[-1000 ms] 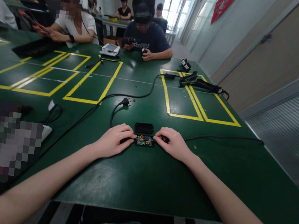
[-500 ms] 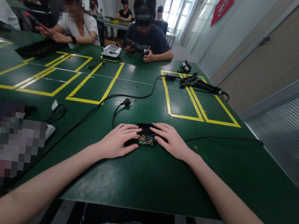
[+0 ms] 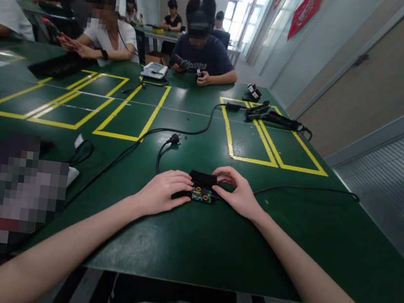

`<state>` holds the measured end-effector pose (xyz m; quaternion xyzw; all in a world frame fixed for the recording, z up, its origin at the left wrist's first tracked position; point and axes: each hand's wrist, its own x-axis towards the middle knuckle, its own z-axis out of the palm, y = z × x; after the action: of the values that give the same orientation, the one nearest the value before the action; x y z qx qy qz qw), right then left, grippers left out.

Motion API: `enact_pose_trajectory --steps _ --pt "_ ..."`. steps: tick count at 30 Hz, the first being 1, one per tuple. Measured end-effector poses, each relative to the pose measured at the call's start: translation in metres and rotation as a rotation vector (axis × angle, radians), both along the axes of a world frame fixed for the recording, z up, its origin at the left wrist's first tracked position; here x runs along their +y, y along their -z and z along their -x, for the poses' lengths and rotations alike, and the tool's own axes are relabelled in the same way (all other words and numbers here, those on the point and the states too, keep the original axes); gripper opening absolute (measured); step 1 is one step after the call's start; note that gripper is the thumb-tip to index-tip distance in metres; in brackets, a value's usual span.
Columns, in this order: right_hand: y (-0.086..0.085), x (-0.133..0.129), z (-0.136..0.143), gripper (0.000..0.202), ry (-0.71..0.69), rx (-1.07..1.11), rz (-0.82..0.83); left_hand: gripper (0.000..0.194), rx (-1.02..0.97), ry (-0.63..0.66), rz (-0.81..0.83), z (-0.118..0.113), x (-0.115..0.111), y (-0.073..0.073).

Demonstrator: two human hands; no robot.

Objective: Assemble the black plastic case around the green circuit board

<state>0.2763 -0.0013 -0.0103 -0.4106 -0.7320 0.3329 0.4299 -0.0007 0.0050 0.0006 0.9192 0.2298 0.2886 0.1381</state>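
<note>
Ideally, the right hand, its grip pinching the black cover, needed to clear the circuit board; the hold of the left hand was unclear.

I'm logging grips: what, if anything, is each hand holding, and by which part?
The right hand holds the cover by its right end. The left hand is at its left end; whether it grips cannot be told.

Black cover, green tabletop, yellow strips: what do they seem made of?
Black cover: likely plastic, matte and dark, with straight edges. Tabletop: perhaps laminate or painted board, glossy green, reflecting light. Yellow strips: probably adhesive tape, smooth-looking, lying flat.
</note>
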Motion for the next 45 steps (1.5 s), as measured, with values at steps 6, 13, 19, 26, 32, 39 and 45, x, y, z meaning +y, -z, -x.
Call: enact_pose_trajectory --steps 6,13,19,26,32,39,45 --pt "-0.005 -0.001 -0.002 0.018 -0.095 -0.052 -0.019 0.023 -0.052 -0.170 0.117 0.000 -0.003 -0.002" --pt "-0.006 -0.002 -0.004 0.008 -0.096 0.049 0.073 0.045 -0.050 -0.158 0.247 0.000 -0.003 0.003" --pt "-0.014 -0.003 -0.007 0.004 -0.194 0.017 0.105 0.039 -0.116 -0.064 0.248 0.000 -0.007 0.001" --pt "-0.019 -0.005 -0.010 0.011 -0.303 -0.023 0.092 0.031 -0.150 -0.059 0.252 -0.002 -0.009 -0.002" --pt "-0.020 -0.008 -0.006 0.017 -0.261 -0.123 -0.012 0.037 -0.156 -0.029 0.245 -0.003 -0.009 0.000" --pt "-0.018 -0.011 0.000 0.014 -0.264 -0.159 -0.108 0.033 -0.085 -0.016 0.217 -0.003 -0.006 0.005" --pt "-0.014 -0.013 0.002 0.021 -0.277 -0.271 -0.198 0.020 -0.015 -0.067 0.152 -0.006 -0.004 0.005"
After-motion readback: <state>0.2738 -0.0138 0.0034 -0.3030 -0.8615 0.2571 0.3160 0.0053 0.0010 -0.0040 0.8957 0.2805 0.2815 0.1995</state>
